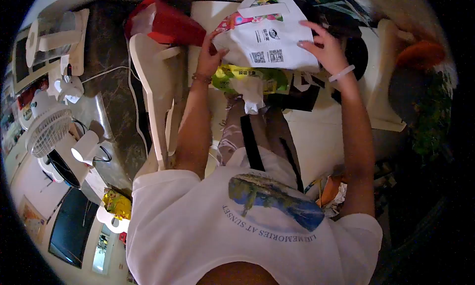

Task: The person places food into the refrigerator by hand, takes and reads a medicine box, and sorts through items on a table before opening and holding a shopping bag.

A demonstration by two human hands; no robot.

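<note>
A white plastic bag [284,40], printed with QR codes and a small logo and with a colourful strip near its top, is held up in front of me. My left hand [211,56], with a beaded bracelet on the wrist, closes on the bag's left edge. At the opposite side, my right hand [322,45] grips the bag with thumb and forefinger apart on its surface; a pale band circles that wrist. Just below the bag lies a yellow-green package [274,80]. A crumpled white piece [252,93], perhaps tissue, hangs by it above my legs.
A red bag [168,25] stands at the far left of my hands, behind a pale wooden chair [148,82]. Along the left, a dark marble-like surface [111,42] bears a white fan [52,131] and a yellow packet [117,204]. An orange round object [420,55] is at right.
</note>
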